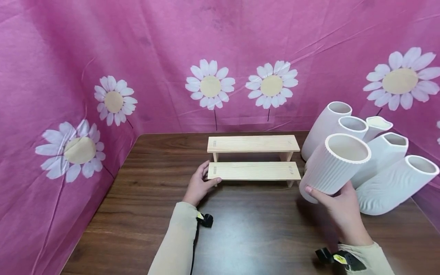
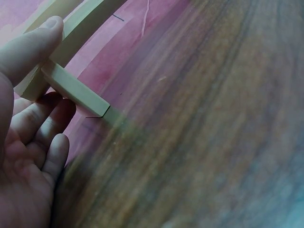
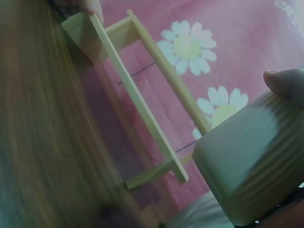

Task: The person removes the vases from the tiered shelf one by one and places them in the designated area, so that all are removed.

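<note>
A two-tier pale wooden stand (image 1: 254,171) rests on the table, its lower shelf in front of the upper one. My left hand (image 1: 197,185) grips the left end of the lower shelf, thumb on top and fingers around the end; the left wrist view shows the shelf's leg (image 2: 76,90) beside those fingers. In my right hand (image 1: 343,215) is a white ribbed vase (image 1: 331,166), held tilted with its mouth up and to the right. The right wrist view shows the vase's base (image 3: 232,166) off the table, near the stand's right end.
Several other white vases stand grouped at the right, among them a tall one (image 1: 321,128), one with an angular mouth (image 1: 381,158) and one with wavy relief (image 1: 388,189). A pink cloth (image 1: 165,49) printed with daisies hangs behind the brown wooden table (image 1: 144,214).
</note>
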Action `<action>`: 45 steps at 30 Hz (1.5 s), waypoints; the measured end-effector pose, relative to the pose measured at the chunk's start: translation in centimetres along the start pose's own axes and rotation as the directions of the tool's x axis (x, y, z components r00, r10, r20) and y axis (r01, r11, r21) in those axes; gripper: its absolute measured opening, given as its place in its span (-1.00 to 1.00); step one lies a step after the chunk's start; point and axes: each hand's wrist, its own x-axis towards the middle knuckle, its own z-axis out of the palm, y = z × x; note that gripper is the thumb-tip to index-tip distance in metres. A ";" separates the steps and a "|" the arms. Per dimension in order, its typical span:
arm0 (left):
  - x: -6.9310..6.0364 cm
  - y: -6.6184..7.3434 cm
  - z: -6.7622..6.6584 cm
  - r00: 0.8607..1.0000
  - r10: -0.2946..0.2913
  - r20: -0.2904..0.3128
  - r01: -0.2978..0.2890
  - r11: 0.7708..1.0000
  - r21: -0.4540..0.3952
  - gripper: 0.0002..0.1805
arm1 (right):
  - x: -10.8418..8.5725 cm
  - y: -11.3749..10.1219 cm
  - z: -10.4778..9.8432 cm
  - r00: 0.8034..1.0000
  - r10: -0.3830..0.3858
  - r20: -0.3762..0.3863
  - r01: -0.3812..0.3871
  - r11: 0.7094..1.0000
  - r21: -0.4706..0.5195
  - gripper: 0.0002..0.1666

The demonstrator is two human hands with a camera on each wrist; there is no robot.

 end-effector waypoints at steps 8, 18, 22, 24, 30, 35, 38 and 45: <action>0.1 -0.1 -0.1 1.000 -0.027 0.016 0.026 1.000 0.012 -0.03 | 0.3 1.7 -0.1 1.000 0.001 -0.027 -0.001 1.000 0.007 -0.05; 0.0 0.2 0.5 1.000 0.002 0.004 -0.002 1.000 -0.022 -0.06 | 0.0 3.3 -0.6 0.999 0.000 -0.044 -0.001 0.999 -0.032 -0.08; 0.0 0.2 0.6 1.000 0.017 0.009 -0.017 1.000 -0.022 -0.07 | -0.3 4.0 -1.0 0.998 0.036 -0.050 -0.036 0.999 -0.004 -0.06; 0.0 0.1 0.6 1.000 0.024 0.010 -0.024 0.999 -0.029 -0.07 | -0.3 4.4 -1.2 0.997 0.051 -0.057 -0.050 0.998 0.026 -0.05; -0.1 0.4 0.2 1.000 0.018 0.010 -0.018 0.999 -0.033 -0.07 | -0.2 5.4 -1.3 0.993 0.088 -0.075 -0.087 0.996 0.018 -0.04; 0.0 -0.2 0.1 0.998 0.064 0.011 -0.064 0.998 -0.011 -0.04 | -0.4 6.0 -1.4 0.988 0.111 -0.107 -0.116 0.992 -0.042 -0.02; 0.1 -0.4 0.1 0.997 0.076 0.018 -0.076 0.997 -0.006 -0.02 | -0.4 6.1 -1.5 0.987 0.106 -0.117 -0.114 0.991 -0.063 0.00; 0.0 0.0 0.1 1.000 0.003 0.008 -0.003 1.000 -0.019 -0.04 | -0.1 6.4 -1.3 0.982 0.127 -0.141 -0.132 0.991 -0.026 0.01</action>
